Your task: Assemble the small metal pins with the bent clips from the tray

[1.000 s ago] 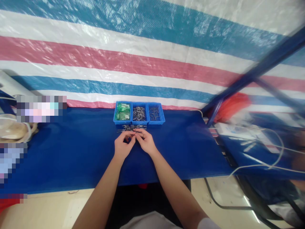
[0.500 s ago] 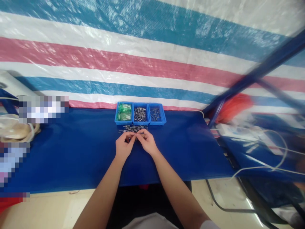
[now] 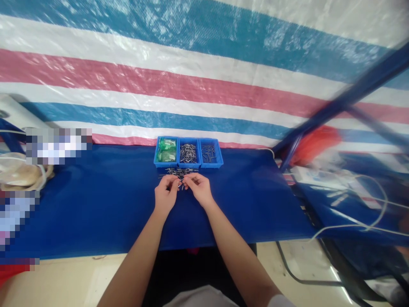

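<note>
My left hand is closed in a pinch, thumb against fingertips, just in front of a loose pile of thin metal pins on the blue tabletop. My right hand pinches opposite it, a small gap between the two sets of fingertips. Tiny slivers of metal show at the fingertips, too small to tell which hand has which. Behind the pile stand three blue bins side by side. The left bin has green and clear bags, the middle bin many short metal pins, the right bin a few thin pins.
A striped plastic sheet hangs behind the blue table. To the left are a pixelated patch and a bag-like bundle. On the right, a blue metal frame, a red bag and white cables appear blurred.
My fingertips, which met over one spot in front of the pile, have come slightly apart. The bins and the pile look the same.
</note>
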Demonstrator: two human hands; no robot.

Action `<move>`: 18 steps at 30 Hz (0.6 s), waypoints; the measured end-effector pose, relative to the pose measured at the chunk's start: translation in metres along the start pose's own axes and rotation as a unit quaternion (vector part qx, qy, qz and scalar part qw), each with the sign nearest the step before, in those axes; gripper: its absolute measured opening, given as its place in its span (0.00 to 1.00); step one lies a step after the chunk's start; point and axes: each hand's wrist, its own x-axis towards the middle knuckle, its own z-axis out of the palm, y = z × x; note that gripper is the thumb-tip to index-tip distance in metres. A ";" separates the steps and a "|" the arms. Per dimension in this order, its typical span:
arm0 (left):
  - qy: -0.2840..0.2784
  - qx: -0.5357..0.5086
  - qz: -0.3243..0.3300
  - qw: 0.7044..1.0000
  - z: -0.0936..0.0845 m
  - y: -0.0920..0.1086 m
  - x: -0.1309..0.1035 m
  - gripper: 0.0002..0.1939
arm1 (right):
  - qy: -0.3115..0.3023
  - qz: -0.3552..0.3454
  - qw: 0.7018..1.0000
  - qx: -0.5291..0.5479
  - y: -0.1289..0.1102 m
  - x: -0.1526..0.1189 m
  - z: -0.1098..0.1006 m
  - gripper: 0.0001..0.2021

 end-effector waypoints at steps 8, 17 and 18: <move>0.009 -0.012 -0.023 1.000 -0.001 0.004 0.001 0.13 | -0.015 0.033 0.997 0.074 0.003 -0.002 -0.003 0.15; 0.013 -0.023 -0.038 0.999 -0.001 0.003 0.001 0.12 | 0.031 0.020 0.995 0.091 0.003 0.007 -0.004 0.17; 0.013 -0.024 -0.039 0.999 -0.001 0.002 0.001 0.12 | 0.033 0.011 0.995 0.098 0.003 0.008 -0.004 0.19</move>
